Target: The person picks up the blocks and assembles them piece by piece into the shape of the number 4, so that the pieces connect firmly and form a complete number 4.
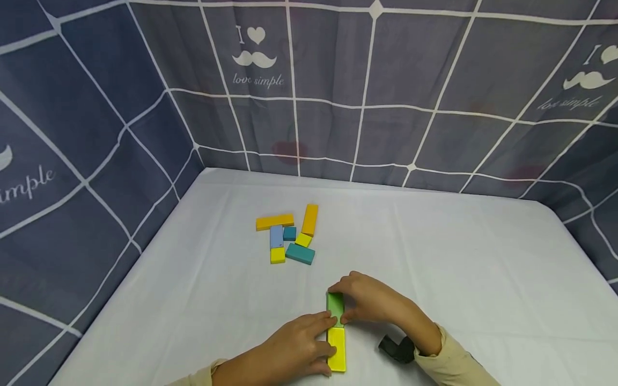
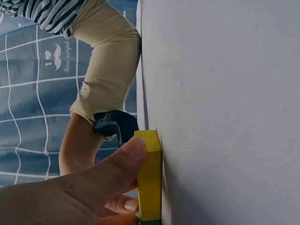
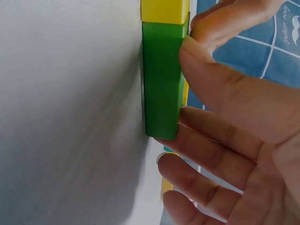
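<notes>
Two long blocks lie end to end on the white table near its front edge: a green block (image 1: 335, 306) and, on its near side, a yellow block (image 1: 338, 351). My right hand (image 1: 374, 300) holds the green block, its thumb on the right side and a fingertip at the far end; the right wrist view shows the green block (image 3: 162, 79) touching the yellow one (image 3: 165, 10). My left hand (image 1: 299, 343) grips the yellow block along its left side, with the thumb near the close end. Its forefinger reaches the green block.
Farther back lies a loose group of blocks: orange bars (image 1: 274, 221), a light blue block (image 1: 276, 236), teal blocks (image 1: 300, 253) and yellow cubes (image 1: 277, 255). A black wrist strap piece (image 1: 398, 348) shows by the right sleeve. Dark checked cloth (image 1: 328, 64) hangs behind the table.
</notes>
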`<state>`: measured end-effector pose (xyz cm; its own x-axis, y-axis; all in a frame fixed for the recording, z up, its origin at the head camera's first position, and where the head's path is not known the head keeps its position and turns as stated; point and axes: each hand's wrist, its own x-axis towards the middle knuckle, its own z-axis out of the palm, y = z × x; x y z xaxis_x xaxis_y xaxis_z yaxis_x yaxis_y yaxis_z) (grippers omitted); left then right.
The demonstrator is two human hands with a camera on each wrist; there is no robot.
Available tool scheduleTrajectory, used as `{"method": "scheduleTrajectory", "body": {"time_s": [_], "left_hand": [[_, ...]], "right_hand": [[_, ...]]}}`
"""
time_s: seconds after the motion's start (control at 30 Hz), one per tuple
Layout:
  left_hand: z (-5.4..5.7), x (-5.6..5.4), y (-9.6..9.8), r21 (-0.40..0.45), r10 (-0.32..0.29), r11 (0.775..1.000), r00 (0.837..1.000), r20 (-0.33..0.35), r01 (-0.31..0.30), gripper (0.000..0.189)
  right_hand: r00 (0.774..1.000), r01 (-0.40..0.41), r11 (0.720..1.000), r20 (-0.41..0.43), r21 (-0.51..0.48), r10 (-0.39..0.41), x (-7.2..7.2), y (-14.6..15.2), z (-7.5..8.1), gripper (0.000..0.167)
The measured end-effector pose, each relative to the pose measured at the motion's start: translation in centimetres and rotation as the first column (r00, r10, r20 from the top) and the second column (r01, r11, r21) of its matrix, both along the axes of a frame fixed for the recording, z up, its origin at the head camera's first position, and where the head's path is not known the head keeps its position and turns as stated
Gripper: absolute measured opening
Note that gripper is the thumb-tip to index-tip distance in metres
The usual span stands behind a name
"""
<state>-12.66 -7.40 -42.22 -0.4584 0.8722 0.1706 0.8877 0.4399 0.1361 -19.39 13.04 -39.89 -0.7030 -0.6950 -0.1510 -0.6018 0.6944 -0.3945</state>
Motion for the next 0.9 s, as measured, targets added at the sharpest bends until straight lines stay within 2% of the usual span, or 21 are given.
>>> {"method": "scheduleTrajectory", "body": {"time_s": [0.27, 0.53, 0.9], "left_hand": [[0.17, -0.53, 0.09, 0.006, -0.009, 1.0, 1.0, -0.026, 0.009, 0.031], [0.31, -0.11, -0.05, -0.001, -0.03, 1.0, 0.999, -0.036, 0.03, 0.029], [0.28, -0.18, -0.08, 0.002, -0.053, 0.999, 0.998, -0.024, 0.053, 0.03]], "right_hand": [[1.0, 0.011, 1.0, 0.015, 0.003, -0.011, -0.49, 0.04, 0.56, 0.051], [0.999, 0.01, 1.0, 0.041, -0.007, -0.009, -0.23, -0.1, 0.43, 0.051], [0.999, -0.019, 1.0, 0.032, -0.019, 0.019, -0.19, 0.05, 0.25, 0.054]]}}
